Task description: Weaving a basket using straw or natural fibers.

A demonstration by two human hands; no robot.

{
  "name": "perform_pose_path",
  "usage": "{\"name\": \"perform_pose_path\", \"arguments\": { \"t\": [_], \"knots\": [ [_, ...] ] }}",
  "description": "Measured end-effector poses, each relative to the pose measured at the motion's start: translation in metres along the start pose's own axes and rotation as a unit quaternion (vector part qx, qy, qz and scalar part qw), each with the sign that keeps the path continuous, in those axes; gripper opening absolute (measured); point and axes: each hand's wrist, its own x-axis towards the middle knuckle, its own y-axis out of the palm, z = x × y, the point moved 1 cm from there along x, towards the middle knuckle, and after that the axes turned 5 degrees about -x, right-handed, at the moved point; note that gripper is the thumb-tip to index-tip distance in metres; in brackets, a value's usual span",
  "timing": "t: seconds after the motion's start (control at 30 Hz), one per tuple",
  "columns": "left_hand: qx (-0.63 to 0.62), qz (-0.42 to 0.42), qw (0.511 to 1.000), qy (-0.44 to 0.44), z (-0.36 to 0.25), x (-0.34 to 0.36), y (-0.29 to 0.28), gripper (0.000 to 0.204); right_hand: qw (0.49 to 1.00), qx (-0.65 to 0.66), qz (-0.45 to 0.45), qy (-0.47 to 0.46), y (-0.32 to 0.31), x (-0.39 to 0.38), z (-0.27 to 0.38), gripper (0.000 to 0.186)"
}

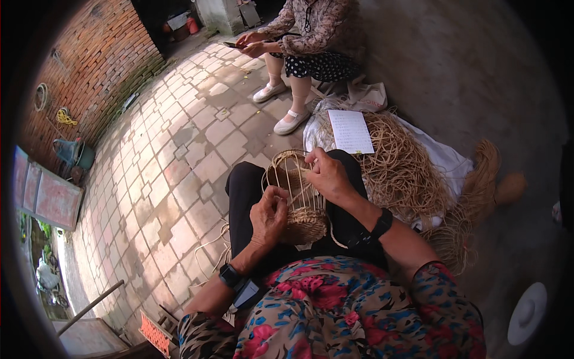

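Floral blouse [323,293], multicoloured, on the wearer. Dark trousers [242,206], forming the lap. One woven basket [305,226], tan, resting on the lap between the knees; open strands above a plaited band. Left hand [269,216], closed on strands at the basket's left side. Right hand [330,176], thumb and fingers pinched on strands at its upper right. Cord heap [406,164], loose, on white cloth [441,154]; written sheet [351,131] atop. Seated person [323,36] beyond, holding a dark flat device [232,45]. Brick wall [98,66], far left.

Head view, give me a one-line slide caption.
Left hand and right hand on a partly woven basket, beside a heap of tan cord topped by a paper sheet.
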Motion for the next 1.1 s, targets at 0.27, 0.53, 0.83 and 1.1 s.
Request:
{"name": "perform_pose_path", "arguments": {
  "t": [0.27, 0.53, 0.83, 1.1],
  "knots": [
    [-0.010, 0.096, 0.995, -0.004, -0.007, -0.004, -0.012, 0.010, 0.986, -0.163, -0.007, -0.042, -0.032, -0.074, -0.036, 0.016],
    [0.181, 0.057, 0.969, 0.157, -0.042, 0.020, 0.003, 0.014, 0.964, 0.115, 0.113, 0.212, -0.086, -0.063, -0.075, 0.014],
    [0.341, 0.146, 0.924, 0.095, -0.036, 0.026, 0.030, 0.019, 0.856, 0.432, 0.201, 0.201, -0.022, 0.013, -0.053, 0.009],
    [0.226, 0.028, 0.963, 0.144, -0.027, 0.015, 0.023, 0.012, 0.981, -0.191, 0.029, -0.020, 0.009, 0.012, -0.023, 0.011]
  ]
}}
